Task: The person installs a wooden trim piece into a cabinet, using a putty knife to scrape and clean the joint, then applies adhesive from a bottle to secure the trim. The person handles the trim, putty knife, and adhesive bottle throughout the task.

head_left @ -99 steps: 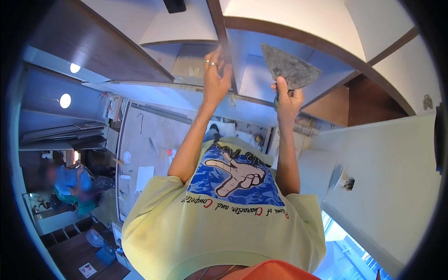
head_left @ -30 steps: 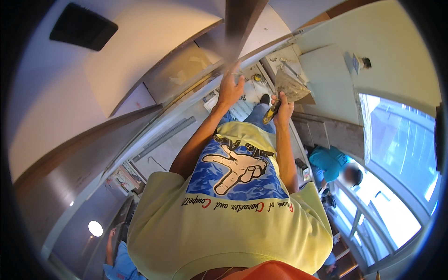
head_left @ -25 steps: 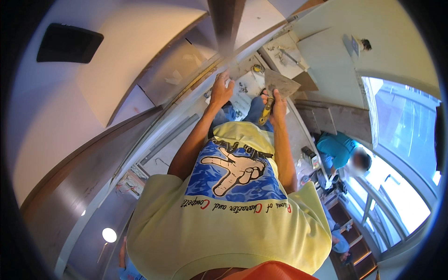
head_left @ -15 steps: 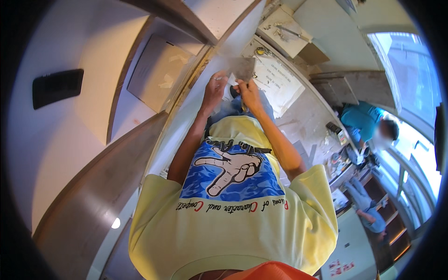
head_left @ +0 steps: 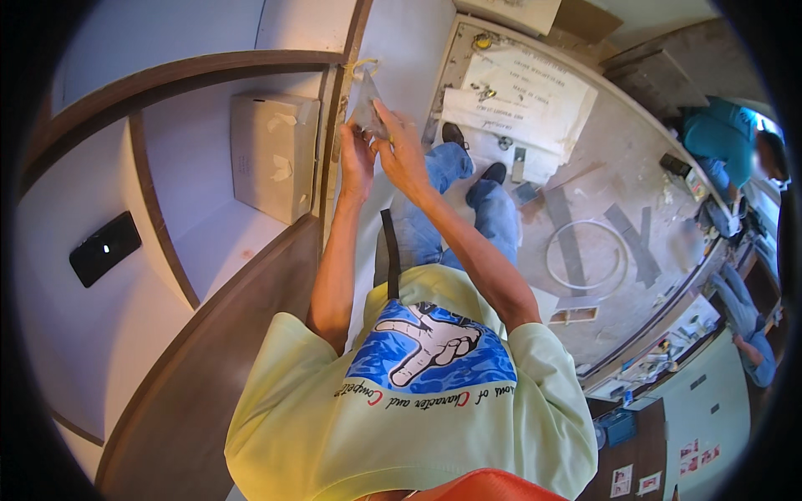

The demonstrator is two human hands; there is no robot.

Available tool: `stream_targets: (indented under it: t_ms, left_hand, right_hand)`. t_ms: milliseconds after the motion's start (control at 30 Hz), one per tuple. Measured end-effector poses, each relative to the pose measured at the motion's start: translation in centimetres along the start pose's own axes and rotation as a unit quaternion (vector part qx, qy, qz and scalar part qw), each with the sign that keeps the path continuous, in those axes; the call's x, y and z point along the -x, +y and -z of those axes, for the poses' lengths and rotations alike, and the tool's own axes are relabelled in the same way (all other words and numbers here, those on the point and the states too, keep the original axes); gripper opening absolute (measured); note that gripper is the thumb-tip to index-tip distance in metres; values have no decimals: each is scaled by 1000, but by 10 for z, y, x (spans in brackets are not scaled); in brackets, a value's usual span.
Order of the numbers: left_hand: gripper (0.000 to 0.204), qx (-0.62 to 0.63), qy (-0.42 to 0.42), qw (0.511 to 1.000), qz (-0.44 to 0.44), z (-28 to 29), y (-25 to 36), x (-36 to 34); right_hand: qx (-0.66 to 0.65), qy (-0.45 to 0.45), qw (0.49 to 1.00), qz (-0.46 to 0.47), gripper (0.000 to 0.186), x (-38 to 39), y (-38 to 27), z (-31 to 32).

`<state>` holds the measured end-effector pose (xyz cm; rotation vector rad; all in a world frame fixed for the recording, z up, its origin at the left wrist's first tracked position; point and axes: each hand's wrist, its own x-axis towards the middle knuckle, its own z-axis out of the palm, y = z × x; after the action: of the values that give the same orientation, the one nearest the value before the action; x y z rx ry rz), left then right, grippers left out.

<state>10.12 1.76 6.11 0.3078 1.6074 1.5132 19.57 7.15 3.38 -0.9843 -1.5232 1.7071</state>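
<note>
My right hand [head_left: 403,154] grips a flat grey putty knife [head_left: 366,107], its wide blade tilted up beside the cabinet's wooden front edge [head_left: 332,125]. The fingers are wrapped low on the tool, and its handle is mostly hidden. Close beside it, my left hand [head_left: 357,165] is raised with bent fingers at the blade's lower corner. Whatever those fingers pinch is hidden. Just above the blade tip, a thin yellowish strip [head_left: 361,64] curls off the wooden edge.
Left, the cabinet holds a cardboard box [head_left: 271,159] and a black phone [head_left: 105,249]. Printed white sheeting [head_left: 518,104] covers part of the floor or board ahead. At right lie a white hoop [head_left: 622,255] and grey strips [head_left: 632,244]; a person in teal [head_left: 718,142] is beyond.
My view has swung toward the cabinet. Both hands have moved left and up to its wooden edge, and the putty knife has turned from flat to tilted.
</note>
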Motion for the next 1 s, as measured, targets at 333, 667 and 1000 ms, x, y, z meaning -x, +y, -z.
stream_targets:
  t_ms: [333, 667, 1000]
  left_hand:
    - [127, -36, -58, 996, -65, 35, -12, 2]
    - [42, -268, 11, 940, -211, 86, -27, -35]
    - [33, -324, -67, 913, -240, 88, -2, -57]
  right_hand:
    - [-26, 54, 998, -23, 69, -11, 36, -66]
    - [-39, 167, 985, 34, 58, -10, 53, -122]
    - [-16, 169, 985, 29, 60, -13, 44, -130]
